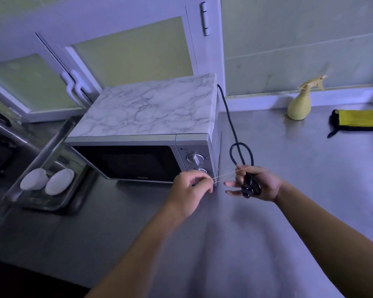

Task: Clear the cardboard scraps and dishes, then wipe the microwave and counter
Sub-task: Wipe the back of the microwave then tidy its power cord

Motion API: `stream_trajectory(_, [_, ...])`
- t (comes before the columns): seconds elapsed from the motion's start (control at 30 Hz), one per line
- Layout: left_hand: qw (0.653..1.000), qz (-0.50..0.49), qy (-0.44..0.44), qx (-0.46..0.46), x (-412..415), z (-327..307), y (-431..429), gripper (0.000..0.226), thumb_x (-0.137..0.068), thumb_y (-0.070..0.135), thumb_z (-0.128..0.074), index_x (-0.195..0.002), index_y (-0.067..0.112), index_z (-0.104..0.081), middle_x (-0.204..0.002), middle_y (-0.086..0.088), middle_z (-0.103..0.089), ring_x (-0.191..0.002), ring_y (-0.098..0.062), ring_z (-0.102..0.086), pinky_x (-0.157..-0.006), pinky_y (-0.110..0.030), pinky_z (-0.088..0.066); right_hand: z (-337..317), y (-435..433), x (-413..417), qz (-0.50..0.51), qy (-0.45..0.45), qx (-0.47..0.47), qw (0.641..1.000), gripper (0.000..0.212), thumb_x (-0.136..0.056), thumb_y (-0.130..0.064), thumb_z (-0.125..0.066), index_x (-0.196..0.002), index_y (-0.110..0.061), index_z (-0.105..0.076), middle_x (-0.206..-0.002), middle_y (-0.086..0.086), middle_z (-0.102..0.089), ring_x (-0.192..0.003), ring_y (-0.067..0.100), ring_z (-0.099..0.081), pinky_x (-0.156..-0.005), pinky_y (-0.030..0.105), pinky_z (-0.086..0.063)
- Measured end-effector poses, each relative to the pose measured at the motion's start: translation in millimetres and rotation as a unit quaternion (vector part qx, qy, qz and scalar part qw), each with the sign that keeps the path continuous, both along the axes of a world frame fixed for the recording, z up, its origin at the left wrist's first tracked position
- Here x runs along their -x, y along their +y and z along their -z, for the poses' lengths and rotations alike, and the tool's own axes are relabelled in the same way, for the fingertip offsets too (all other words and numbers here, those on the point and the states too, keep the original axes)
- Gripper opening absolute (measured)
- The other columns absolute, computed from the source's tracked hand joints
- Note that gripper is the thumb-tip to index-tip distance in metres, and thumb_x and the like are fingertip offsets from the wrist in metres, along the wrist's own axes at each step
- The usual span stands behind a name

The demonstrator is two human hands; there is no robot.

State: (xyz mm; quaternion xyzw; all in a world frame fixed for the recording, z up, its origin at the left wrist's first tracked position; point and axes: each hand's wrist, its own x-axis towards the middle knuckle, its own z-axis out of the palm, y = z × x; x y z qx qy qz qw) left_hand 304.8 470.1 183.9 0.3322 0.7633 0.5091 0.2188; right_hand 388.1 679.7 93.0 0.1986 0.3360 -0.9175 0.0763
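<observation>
A silver microwave (138,130) with a marble-patterned top stands on the steel counter (289,190). Its black power cord (230,117) runs down from the back right corner and forms a loop. My right hand (256,183) grips the bundled cord and plug just right of the microwave's front corner. My left hand (192,186) pinches a thin rubber band (224,177) that is stretched across to the right hand's fingers. A yellow spray bottle (299,104) and a yellow and black cloth (357,120) lie at the back right.
A sink (0,151) and a metal tray (71,198) holding two white round dishes (47,181) are on the left. Behind the microwave are white-framed windows (127,50) and a wall.
</observation>
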Motion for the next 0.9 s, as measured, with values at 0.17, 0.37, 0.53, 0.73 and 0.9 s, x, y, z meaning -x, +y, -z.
stream_trajectory(0.17, [0.934, -0.123, -0.261, -0.208, 6, -10, 16, 0.031, -0.076, 0.014, -0.055, -0.046, 0.007, -0.057, -0.047, -0.007, -0.038, -0.053, -0.023, -0.049, -0.067, -0.034, -0.055, -10, 12, 0, -0.042, 0.019, -0.053, 0.998, 0.033, -0.084, -0.025, -0.06, -0.054, -0.014, -0.053, -0.046, 0.006, -0.044, -0.078, 0.03, -0.074, -0.069, 0.046, -0.061])
stream_trajectory(0.37, [0.982, -0.061, -0.159, 0.078, 6, 14, 18, 0.033, -0.083, 0.004, -0.06, -0.089, 0.032, -0.076, -0.06, 0.002, -0.044, -0.048, -0.013, -0.034, -0.047, -0.023, -0.033, 11, 8, -7, 0.008, 0.001, -0.048, 0.999, 0.029, -0.088, -0.017, -0.055, -0.059, -0.012, -0.051, -0.06, 0.009, -0.052, -0.085, 0.03, -0.068, -0.077, 0.044, -0.059])
stream_trajectory(0.53, [0.947, -0.013, 0.147, 0.286, 23, 23, 25, 0.042, -0.088, 0.001, -0.051, -0.095, 0.03, -0.08, -0.085, 0.007, -0.056, -0.077, -0.014, -0.056, -0.068, -0.022, -0.044, 14, 8, -9, -0.022, 0.047, -0.091, 0.994, 0.015, -0.085, -0.006, -0.063, -0.071, -0.003, -0.061, -0.08, 0.017, -0.064, -0.087, 0.026, -0.067, -0.082, 0.038, -0.057])
stream_trajectory(0.73, [0.957, -0.017, -0.159, 0.242, 14, 36, 65, 0.039, -0.072, 0.027, -0.088, -0.105, 0.011, -0.073, -0.075, -0.003, -0.058, -0.048, -0.01, -0.039, -0.051, -0.017, -0.032, 2, 11, -15, -0.016, 0.051, -0.248, 0.967, 0.01, -0.086, 0.005, -0.064, -0.092, 0.006, -0.056, -0.073, 0.018, -0.061, -0.065, 0.025, -0.059, -0.062, 0.031, -0.049])
stream_trajectory(0.9, [0.925, -0.043, -0.355, 0.129, -10, 44, 104, 0.026, -0.081, 0.019, -0.082, -0.1, 0.008, -0.069, -0.067, 0.005, -0.037, -0.045, -0.007, -0.021, -0.041, -0.017, -0.017, -5, 19, -31, 0.08, -0.019, -0.443, 0.893, 0.011, -0.095, -0.004, -0.061, -0.089, 0.0, -0.053, -0.056, -0.001, -0.054, -0.047, 0.019, -0.057, -0.042, 0.023, -0.041])
